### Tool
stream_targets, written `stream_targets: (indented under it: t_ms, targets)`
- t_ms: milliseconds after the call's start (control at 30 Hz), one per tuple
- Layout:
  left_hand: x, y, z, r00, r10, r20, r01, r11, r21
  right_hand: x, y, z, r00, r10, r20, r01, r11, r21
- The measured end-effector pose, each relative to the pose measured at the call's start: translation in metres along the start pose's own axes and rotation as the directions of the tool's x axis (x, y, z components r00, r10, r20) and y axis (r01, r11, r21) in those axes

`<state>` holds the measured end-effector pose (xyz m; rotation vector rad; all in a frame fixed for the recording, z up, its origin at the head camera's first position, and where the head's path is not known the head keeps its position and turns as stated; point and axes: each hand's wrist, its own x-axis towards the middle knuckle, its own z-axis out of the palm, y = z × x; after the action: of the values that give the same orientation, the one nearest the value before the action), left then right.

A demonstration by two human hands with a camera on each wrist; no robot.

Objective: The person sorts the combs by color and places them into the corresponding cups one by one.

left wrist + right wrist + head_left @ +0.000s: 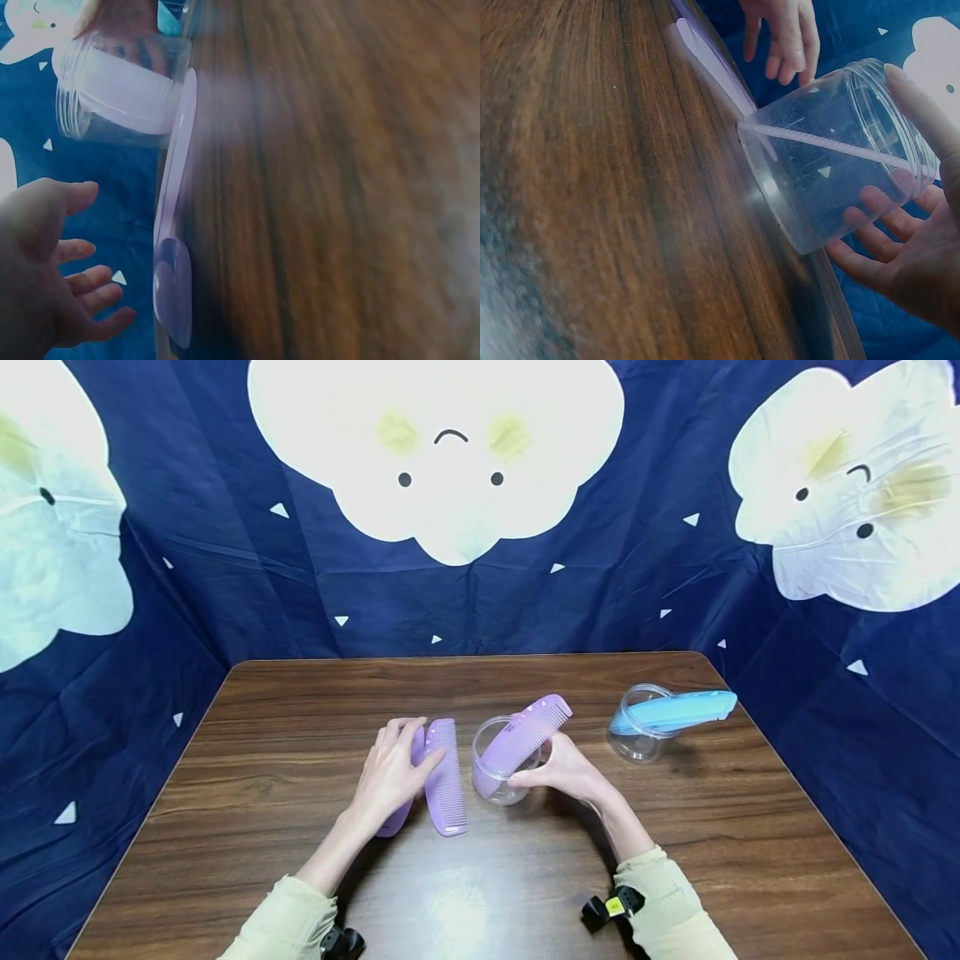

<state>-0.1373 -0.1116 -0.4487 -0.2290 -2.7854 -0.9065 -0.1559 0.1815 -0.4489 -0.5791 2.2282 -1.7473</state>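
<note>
My right hand (572, 770) grips a clear plastic jar (504, 795), thumb near the rim and fingers around the far side. A purple comb (525, 739) leans inside the jar, its upper end sticking out to the right. Just left of the jar, a second purple comb (446, 777) lies on the table. Another purple comb (396, 822) lies beside it, partly hidden under my left hand (392, 770). In the left wrist view, the left hand's fingers are spread and loosely bent, apart from the purple combs (174, 292), with nothing in them.
On the right of the wooden table (285, 710) stands another clear jar (637, 748), with a light blue comb (678, 712) leaning out of it to the right. A dark blue cloth (225, 568) with cloud shapes hangs around the table's back and sides.
</note>
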Motion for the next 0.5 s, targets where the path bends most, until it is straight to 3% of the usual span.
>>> stream_targets:
  t_ms: [500]
  targets:
    - [-0.01,-0.012,-0.002,0.991,-0.096,0.093,0.086,0.991,0.106,-0.001,-0.002,0.0,1.0,-0.014,0.013,0.014,1.0,0.001]
